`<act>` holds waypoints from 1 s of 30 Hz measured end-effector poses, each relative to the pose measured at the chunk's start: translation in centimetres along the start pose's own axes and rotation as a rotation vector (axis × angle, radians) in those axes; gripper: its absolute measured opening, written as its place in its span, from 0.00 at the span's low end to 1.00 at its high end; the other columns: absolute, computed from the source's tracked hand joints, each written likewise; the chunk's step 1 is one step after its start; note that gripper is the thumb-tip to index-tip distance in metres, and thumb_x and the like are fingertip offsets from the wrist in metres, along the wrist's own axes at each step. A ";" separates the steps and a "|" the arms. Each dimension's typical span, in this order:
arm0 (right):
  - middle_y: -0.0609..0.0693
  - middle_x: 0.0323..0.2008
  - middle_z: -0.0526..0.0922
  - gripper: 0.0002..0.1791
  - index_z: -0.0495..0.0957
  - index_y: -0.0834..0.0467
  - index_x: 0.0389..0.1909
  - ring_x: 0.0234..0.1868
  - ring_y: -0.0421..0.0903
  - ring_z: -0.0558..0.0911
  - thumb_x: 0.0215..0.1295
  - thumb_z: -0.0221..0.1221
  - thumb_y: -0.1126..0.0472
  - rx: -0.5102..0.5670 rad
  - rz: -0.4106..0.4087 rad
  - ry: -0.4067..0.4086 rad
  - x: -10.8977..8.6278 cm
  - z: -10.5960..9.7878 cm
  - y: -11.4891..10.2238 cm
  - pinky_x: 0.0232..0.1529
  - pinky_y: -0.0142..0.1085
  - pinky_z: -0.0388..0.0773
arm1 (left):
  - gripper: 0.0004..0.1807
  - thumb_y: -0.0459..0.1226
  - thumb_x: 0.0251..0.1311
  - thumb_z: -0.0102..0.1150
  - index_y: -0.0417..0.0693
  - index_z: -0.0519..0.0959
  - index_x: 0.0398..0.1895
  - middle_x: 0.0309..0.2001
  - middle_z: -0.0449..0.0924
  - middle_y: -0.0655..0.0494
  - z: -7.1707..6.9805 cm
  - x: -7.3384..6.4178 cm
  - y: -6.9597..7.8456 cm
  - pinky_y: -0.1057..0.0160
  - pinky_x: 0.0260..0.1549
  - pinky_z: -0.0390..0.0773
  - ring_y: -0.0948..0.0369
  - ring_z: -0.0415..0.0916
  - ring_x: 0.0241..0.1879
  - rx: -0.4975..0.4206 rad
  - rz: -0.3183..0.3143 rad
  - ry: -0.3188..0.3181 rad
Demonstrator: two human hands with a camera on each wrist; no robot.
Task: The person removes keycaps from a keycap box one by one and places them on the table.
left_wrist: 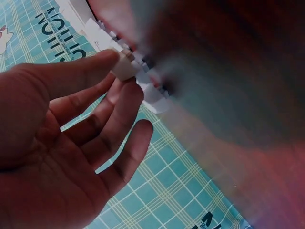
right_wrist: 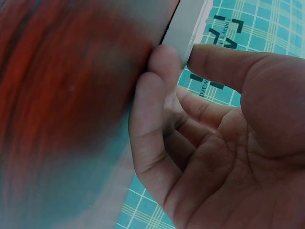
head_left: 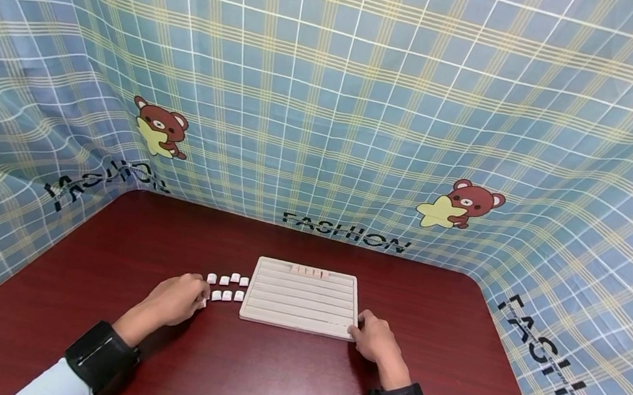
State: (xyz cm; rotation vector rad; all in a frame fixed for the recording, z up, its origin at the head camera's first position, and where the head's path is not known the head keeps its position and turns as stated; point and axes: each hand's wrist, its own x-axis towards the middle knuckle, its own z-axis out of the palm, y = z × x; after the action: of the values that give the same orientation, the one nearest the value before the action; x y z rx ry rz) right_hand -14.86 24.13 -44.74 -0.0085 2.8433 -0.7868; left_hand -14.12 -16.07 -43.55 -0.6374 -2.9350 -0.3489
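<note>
My left hand [head_left: 179, 298] pinches a small white keycap [left_wrist: 125, 70] between thumb and fingertips, low over the table at the left end of the loose caps. Beside it, several white keycaps [head_left: 227, 296] lie in two short rows, left of a pale board [head_left: 290, 308] with raised horizontal ridges. Along the board's top ridge stands a short row of pinkish keycaps [head_left: 310, 271]. At the board's near right corner, my right hand [head_left: 378, 341] grips the edge, its thumb on the near side. The board's edge [right_wrist: 183, 31] shows between thumb and fingers in the right wrist view.
A dark red, glossy table [head_left: 279, 370] lies under everything. Checked blue cloth [head_left: 322, 129] with printed bears and lettering encloses it at the back and both sides. Each wrist wears a black band [head_left: 102, 354].
</note>
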 end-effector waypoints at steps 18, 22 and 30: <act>0.48 0.20 0.78 0.14 0.74 0.64 0.48 0.21 0.41 0.77 0.68 0.59 0.59 0.005 -0.005 0.025 0.2 -0.1 0.5 0.24 0.35 0.68 | 0.07 0.27 0.50 0.65 0.47 0.81 0.23 0.25 0.75 0.59 0.5 0.2 0.5 0.70 0.22 0.71 0.66 0.75 0.25 0.011 0.013 0.020; 0.49 0.20 0.78 0.14 0.74 0.64 0.48 0.21 0.41 0.77 0.67 0.58 0.60 0.022 -0.011 0.022 0.2 0.0 0.4 0.24 0.35 0.68 | 0.04 0.29 0.51 0.67 0.46 0.82 0.27 0.27 0.77 0.58 0.2 0.0 0.4 0.67 0.24 0.73 0.64 0.76 0.28 0.026 -0.001 0.009; 0.49 0.20 0.78 0.14 0.74 0.63 0.49 0.21 0.41 0.77 0.68 0.58 0.60 0.021 0.002 0.007 0.0 0.1 0.1 0.24 0.35 0.68 | 0.08 0.34 0.50 0.72 0.46 0.83 0.33 0.32 0.79 0.57 -0.6 0.9 0.9 0.65 0.27 0.75 0.64 0.75 0.29 0.001 0.034 -0.022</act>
State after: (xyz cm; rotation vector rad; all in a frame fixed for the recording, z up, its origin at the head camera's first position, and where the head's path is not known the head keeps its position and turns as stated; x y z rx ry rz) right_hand -14.86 24.21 -44.87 0.0005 2.8410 -0.8182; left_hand -14.55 -15.07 -42.61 -0.6937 -2.9407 -0.3392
